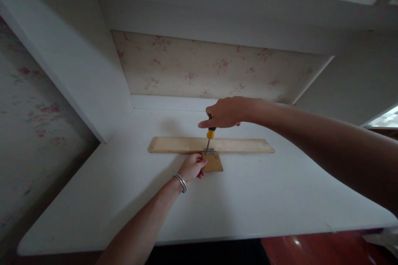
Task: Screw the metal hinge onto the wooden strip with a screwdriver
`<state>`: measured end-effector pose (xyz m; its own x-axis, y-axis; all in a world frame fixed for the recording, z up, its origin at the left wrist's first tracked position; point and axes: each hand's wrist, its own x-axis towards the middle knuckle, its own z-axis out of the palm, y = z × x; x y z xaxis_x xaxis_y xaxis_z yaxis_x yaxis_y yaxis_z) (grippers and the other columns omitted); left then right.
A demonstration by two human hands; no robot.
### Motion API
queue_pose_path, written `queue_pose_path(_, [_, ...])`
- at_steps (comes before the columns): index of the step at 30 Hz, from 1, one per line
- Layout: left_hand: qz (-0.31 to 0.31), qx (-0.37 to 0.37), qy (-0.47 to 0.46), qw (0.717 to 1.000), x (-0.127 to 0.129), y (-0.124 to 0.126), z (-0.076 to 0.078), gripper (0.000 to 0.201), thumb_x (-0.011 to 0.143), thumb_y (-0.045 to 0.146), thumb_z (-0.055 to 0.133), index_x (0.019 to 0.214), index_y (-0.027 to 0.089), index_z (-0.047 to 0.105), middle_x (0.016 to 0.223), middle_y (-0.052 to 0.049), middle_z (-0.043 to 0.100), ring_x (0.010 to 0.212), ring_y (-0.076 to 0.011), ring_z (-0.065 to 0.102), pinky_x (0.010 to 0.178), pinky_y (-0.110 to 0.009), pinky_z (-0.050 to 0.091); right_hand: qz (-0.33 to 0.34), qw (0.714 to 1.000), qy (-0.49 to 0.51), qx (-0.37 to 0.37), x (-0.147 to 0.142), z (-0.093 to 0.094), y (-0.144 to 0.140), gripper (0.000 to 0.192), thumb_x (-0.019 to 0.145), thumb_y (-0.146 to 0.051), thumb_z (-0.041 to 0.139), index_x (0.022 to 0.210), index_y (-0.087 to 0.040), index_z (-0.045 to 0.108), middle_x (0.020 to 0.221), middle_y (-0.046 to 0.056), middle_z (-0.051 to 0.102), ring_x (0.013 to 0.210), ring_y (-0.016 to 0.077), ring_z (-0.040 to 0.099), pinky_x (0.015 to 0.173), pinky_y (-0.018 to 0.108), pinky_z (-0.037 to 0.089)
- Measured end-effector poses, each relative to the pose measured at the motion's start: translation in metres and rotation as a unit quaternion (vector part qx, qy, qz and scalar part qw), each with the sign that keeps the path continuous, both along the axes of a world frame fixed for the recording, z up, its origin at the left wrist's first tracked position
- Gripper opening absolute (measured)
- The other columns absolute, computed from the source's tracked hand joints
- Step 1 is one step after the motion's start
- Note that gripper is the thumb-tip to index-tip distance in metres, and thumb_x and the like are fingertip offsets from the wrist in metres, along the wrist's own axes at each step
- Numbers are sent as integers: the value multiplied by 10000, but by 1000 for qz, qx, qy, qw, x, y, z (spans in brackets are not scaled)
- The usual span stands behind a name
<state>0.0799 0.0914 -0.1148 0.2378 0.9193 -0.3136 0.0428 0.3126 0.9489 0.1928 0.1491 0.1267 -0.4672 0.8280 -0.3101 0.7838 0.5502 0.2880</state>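
Note:
My right hand (225, 112) is closed around the dark and yellow handle of a screwdriver (210, 133), its shaft pointing down. The tip meets a small metal hinge (210, 151) where two pieces of wood join. One piece is a long pale wooden board (177, 145) lying crosswise on the desk. The other, a small brown wooden piece (214, 162), sits against the board's near edge. My left hand (193, 166), with a silver bracelet at the wrist, pinches the left side of this small piece. The screw under the tip is too small to make out.
The white desk (248, 198) spreads around the boards, its front edge near my body. A white side panel (77, 49) rises at the left, and a shelf (217, 20) overhangs the back. Behind is floral wallpaper (192, 66). A reddish floor (311, 248) shows below right.

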Motion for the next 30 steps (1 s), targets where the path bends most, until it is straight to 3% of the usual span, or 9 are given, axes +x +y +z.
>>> queue_pose_path(3, [-4, 3, 0, 1000, 0, 0, 1, 105, 822, 246, 544, 832, 141, 536, 616, 43, 522, 412, -54, 476, 362, -176, 322, 7, 999, -8, 36, -3, 2, -2, 558, 852, -596, 342, 980, -165, 673, 897, 145, 667, 760, 246, 608, 618, 340, 395])
queue_pose_path(5, [-7, 4, 2, 1000, 0, 0, 2, 103, 826, 245, 540, 828, 142, 533, 601, 46, 512, 412, -58, 475, 361, -177, 323, 44, 999, 5, 6, -3, 3, -3, 455, 831, -519, 443, 1082, -191, 634, 939, 118, 668, 764, 226, 602, 612, 319, 390])
queue_pose_path(8, [-4, 2, 5, 1000, 0, -1, 3, 103, 825, 243, 542, 834, 142, 532, 617, 45, 513, 412, -58, 478, 357, -178, 319, 59, 997, 14, -41, -2, 3, -1, 501, 781, -553, 521, 1147, -219, 600, 933, 87, 674, 754, 202, 596, 631, 307, 398])
queue_pose_path(12, [0, 0, 11, 1000, 0, -1, 2, 109, 827, 241, 539, 858, 137, 533, 649, 38, 530, 415, -54, 485, 361, -177, 320, 11, 1000, -12, 17, -1, 0, 1, 628, 816, -687, 342, 961, -182, 685, 903, 136, 669, 809, 259, 611, 669, 360, 410])
queue_pose_path(15, [-5, -2, 9, 1000, 0, 0, 0, 107, 828, 239, 539, 863, 138, 529, 638, 43, 525, 414, -51, 484, 366, -171, 324, 66, 998, 6, 13, -1, 0, 1, 469, 802, -556, 482, 1085, -218, 641, 964, 109, 671, 818, 253, 612, 634, 331, 403])
queue_pose_path(17, [-7, 0, 4, 1000, 0, 0, -2, 117, 825, 249, 549, 860, 140, 526, 646, 44, 525, 412, -49, 483, 365, -169, 327, 93, 995, 20, -14, -1, 0, 1, 475, 777, -535, 529, 1147, -247, 605, 984, 85, 671, 805, 237, 610, 616, 315, 396])
queue_pose_path(21, [-4, 4, 5, 1000, 0, 1, -2, 116, 827, 249, 550, 855, 141, 519, 663, 36, 533, 418, -51, 491, 360, -171, 329, 24, 1000, -1, 17, -2, -3, 2, 612, 812, -674, 352, 995, -191, 679, 901, 137, 668, 786, 276, 610, 615, 354, 394])
queue_pose_path(26, [-5, 2, 4, 1000, 0, 1, -3, 106, 833, 243, 543, 857, 142, 523, 655, 40, 529, 411, -49, 489, 352, -169, 323, 84, 996, 33, 0, -1, -5, 3, 470, 775, -522, 539, 1129, -223, 619, 995, 106, 662, 815, 236, 603, 634, 321, 390])
queue_pose_path(30, [-4, 3, 2, 1000, 0, 1, -3, 100, 832, 237, 543, 848, 140, 528, 659, 39, 531, 408, -45, 487, 351, -167, 320, 18, 1000, 7, 12, -2, -4, 2, 586, 797, -660, 418, 1033, -184, 667, 918, 140, 667, 795, 270, 611, 636, 355, 401])
